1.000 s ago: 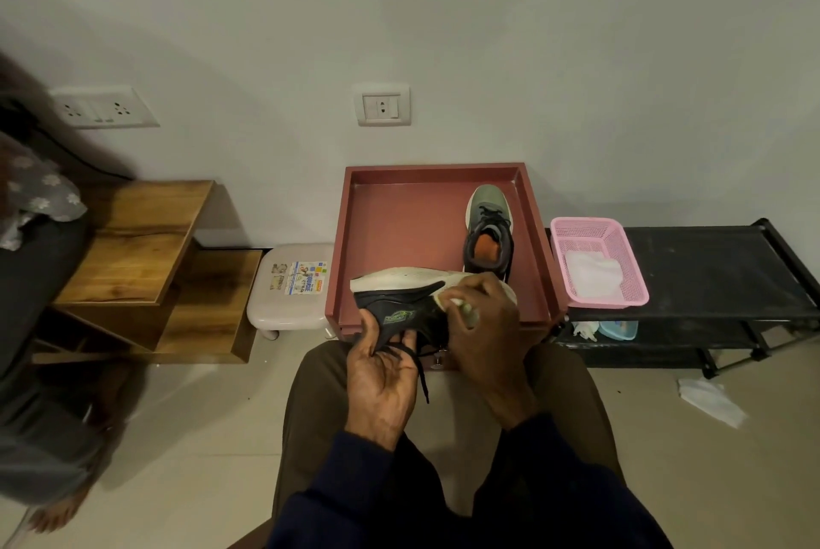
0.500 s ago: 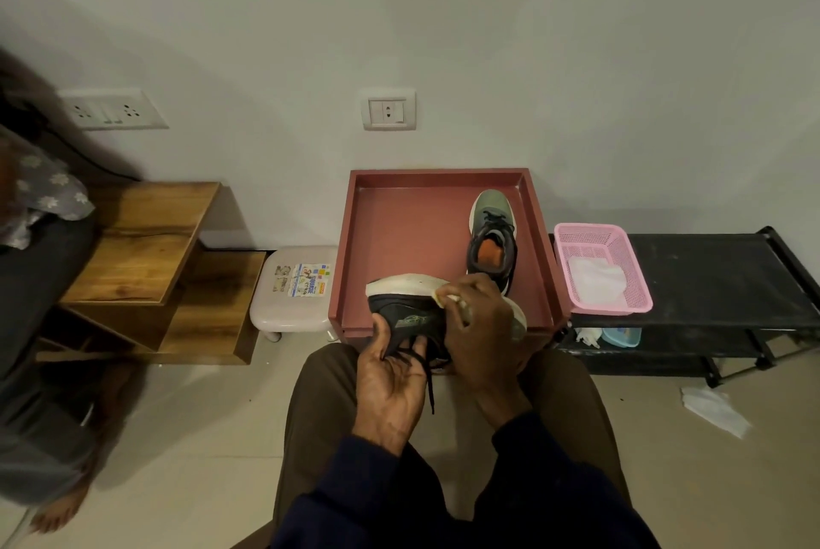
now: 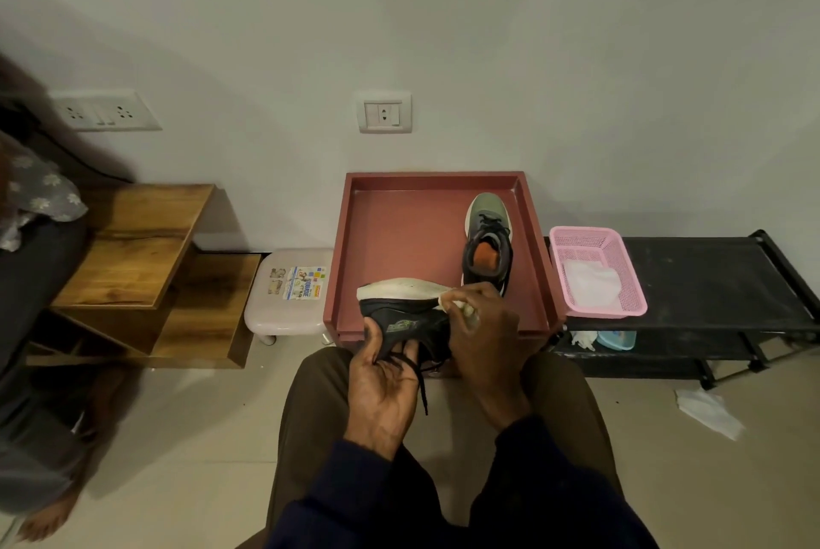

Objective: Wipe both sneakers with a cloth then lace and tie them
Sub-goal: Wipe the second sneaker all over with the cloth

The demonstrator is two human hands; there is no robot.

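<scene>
Two sneakers are in view. The held sneaker (image 3: pixel 399 320) is turned on its side above the person's lap, at the near edge of a red tray (image 3: pixel 399 229), with its pale sole (image 3: pixel 399 287) uppermost. It is grasped from below by the left hand (image 3: pixel 386 375), palm up, the thumb laid against the dark side by the logo. A black lace (image 3: pixel 421 386) is draped across that palm and hangs loose. A small pale cloth (image 3: pixel 459 305) is pinched in the curled fingers of the right hand (image 3: pixel 483 335) and pressed against the right end of the sole.

The other sneaker (image 3: pixel 487 242) is stood upright in the right part of the tray, toe toward the wall, its orange lining visible; it is laced, at least loosely.

Just right of the tray, a pink basket (image 3: pixel 581 231) holding something white is set on a black rack (image 3: pixel 719 277). A crumpled tissue (image 3: pixel 705 413) lies on the floor below the rack. Left of the tray, a white stool (image 3: pixel 288 304) is placed beside a wooden shelf (image 3: pixel 133 246). Part of another person (image 3: pixel 31 326) is seen at the left edge.
</scene>
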